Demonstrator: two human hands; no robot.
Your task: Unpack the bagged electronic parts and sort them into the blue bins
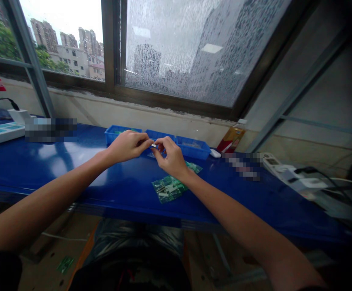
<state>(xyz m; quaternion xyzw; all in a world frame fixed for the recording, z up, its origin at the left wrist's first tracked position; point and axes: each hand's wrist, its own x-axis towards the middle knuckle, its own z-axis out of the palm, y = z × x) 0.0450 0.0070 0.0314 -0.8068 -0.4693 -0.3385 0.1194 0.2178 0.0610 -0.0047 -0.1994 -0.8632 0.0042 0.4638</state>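
Observation:
Both my hands meet over the blue table (42, 165), just in front of a row of blue trays (191, 148). My left hand (127, 145) and my right hand (170, 155) each pinch a small silvery part (153, 145) between their fingertips. Below my right wrist lies a green circuit board (167, 189) in a clear bag. A second green board (194, 166) shows partly behind that wrist. What the small part is cannot be made out.
A white power strip (0, 132) lies at the far left. A white device with black cables (297, 178) sits at the right. A red-and-yellow carton (232, 139) and a small white object (215, 153) stand beside the trays. A window runs behind.

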